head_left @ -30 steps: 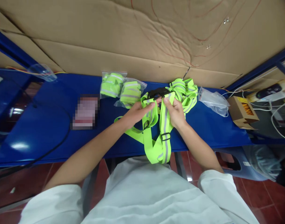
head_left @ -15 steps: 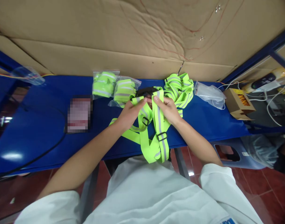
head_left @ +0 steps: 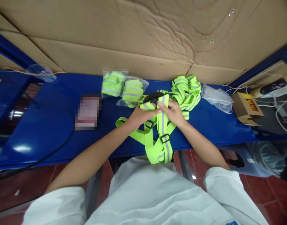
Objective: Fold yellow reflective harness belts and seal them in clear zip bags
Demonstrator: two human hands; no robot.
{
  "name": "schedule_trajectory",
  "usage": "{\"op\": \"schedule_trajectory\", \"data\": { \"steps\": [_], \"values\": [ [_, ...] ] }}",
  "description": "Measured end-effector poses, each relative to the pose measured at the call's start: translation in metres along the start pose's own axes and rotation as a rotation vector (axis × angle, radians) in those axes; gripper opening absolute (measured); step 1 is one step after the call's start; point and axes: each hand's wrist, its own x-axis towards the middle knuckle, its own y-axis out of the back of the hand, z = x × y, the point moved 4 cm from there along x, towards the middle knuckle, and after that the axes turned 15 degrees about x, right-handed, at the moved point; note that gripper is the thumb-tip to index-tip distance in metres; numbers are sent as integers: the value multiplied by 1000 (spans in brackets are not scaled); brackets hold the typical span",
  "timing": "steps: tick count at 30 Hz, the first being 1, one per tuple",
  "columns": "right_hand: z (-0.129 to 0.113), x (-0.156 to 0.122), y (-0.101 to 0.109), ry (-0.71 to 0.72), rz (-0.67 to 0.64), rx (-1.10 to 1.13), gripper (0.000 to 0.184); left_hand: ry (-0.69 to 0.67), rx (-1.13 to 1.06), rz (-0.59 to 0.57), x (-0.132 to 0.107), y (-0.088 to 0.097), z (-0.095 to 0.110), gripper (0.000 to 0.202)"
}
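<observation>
Bright yellow-green reflective straps (head_left: 162, 122) with a grey stripe and black slide buckles (head_left: 164, 138) hang between my hands and over the table's front edge. My left hand (head_left: 143, 116) is closed on one strap, its thumb reaching toward the other hand. My right hand (head_left: 172, 112) grips the upright strap, thumb laid on its front. A black piece (head_left: 154, 97), perhaps a buckle, sits just beyond the fingers; its details are blurred. Several fingertips are hidden behind the straps. A bundle of the same strap (head_left: 185, 90) lies just beyond my right hand.
Two clear bags (head_left: 113, 83) of folded straps lie at the back of the blue table (head_left: 204, 125). A pixelated object (head_left: 88, 112) is at left, a plastic cup (head_left: 43, 73) at far left. Rightward are clear plastic bags (head_left: 217, 97), an open cardboard box (head_left: 246, 107) and white cables.
The view has shifted, so the table's things appear farther right. My left thumb now extends across toward my right hand. Both hands keep hold of the straps.
</observation>
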Motion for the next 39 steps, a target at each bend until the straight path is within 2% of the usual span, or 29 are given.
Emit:
{"op": "schedule_trajectory", "data": {
  "steps": [2,4,5,7,9,10,14,16,18,20,23,28,32,36,38,39],
  "values": [
    [-13,4,10,144,19,-172,67,18,46,-53,0,1,0,49],
    [-24,8,18,190,-35,-212,84,29,129,-147,-2,0,2,53],
    [-28,9,20,189,-92,-210,80,28,163,-189,-3,-1,2,55],
    [-34,9,22,178,-181,-210,54,10,154,-226,-5,-4,5,58],
    [-38,8,22,167,-138,-202,33,-4,36,-230,-7,-8,8,58],
    [-38,7,22,153,-79,-179,30,3,-44,-246,-9,-11,9,60],
    [-29,1,19,-7,152,-32,37,83,-281,-377,-17,-24,11,69],
    [-25,-1,18,-72,224,46,40,110,-249,-419,-20,-26,10,67],
    [-25,-1,20,-107,252,134,39,81,-133,-431,-19,-25,8,63],
    [-26,0,22,-175,244,221,35,-5,9,-428,-15,-22,7,58],
    [-25,1,24,-356,195,336,35,-109,182,-426,-10,-17,5,52],
    [-23,3,26,-551,113,444,38,-166,203,-409,-13,-16,8,56],
    [-15,4,23,-652,82,521,45,-94,29,-519,-23,-18,18,56],
    [-3,4,19,-712,28,541,48,12,-89,-582,-27,-14,21,65],
    [-1,5,21,-662,11,421,47,56,-103,-601,-25,-13,19,67],
    [-3,7,24,-569,16,314,45,68,-88,-593,-23,-12,17,64]
  ]
}}
